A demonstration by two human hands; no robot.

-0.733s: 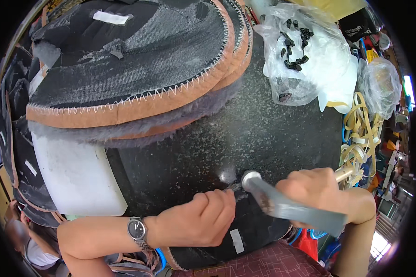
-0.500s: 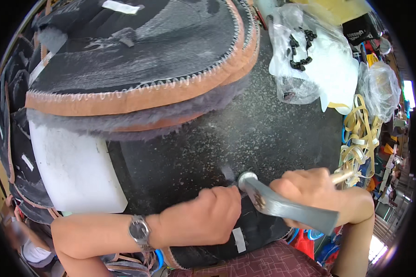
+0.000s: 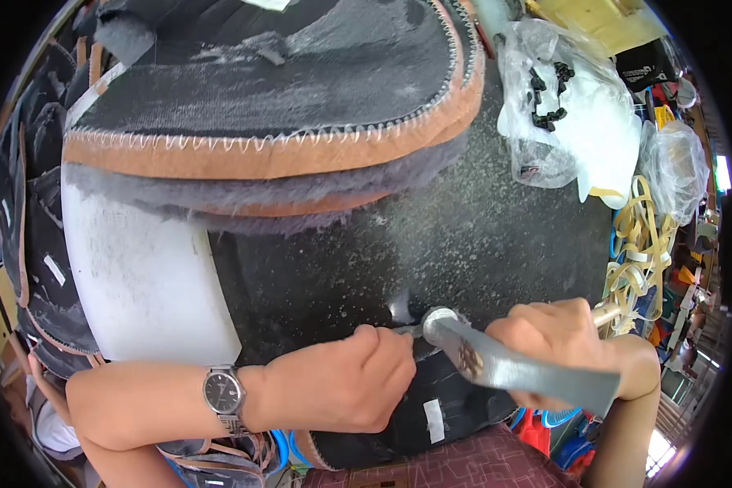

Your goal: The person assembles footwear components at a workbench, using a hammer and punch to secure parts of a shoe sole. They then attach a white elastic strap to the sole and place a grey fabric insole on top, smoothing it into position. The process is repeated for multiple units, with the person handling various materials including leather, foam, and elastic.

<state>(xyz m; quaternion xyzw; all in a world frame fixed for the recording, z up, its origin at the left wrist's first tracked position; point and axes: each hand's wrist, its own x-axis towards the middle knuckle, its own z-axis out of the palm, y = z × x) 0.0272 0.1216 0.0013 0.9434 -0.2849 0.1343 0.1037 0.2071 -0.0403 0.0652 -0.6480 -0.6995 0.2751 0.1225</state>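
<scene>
My right hand point(image 3: 555, 346) is wrapped round the wooden handle of a hammer point(image 3: 537, 370). Its round steel face sits just right of my left fingers, over the edge of a black-backed piece point(image 3: 472, 398) near my lap. My left hand point(image 3: 342, 382) is closed, knuckles up, at that same edge. A thin greyish bit shows between its fingertips and the hammer face; whether it is a fold of the piece or a separate thing I cannot tell. A white label lies on the piece. Both hands are above the near part of a dark, speckled work surface point(image 3: 342, 281).
Stacked black pieces with tan stitched edging and grey fur point(image 3: 260, 159) cover the far left. A white board point(image 3: 150, 285) lies at left. Far right are a clear plastic bag point(image 3: 537, 106) with black clips and a tangle of cream straps point(image 3: 638, 236). Another person is partly visible at lower left.
The view has shifted slightly. The hammer head has moved a little to the right, and my left hand a little to the left, so the greyish bit between them now shows.
</scene>
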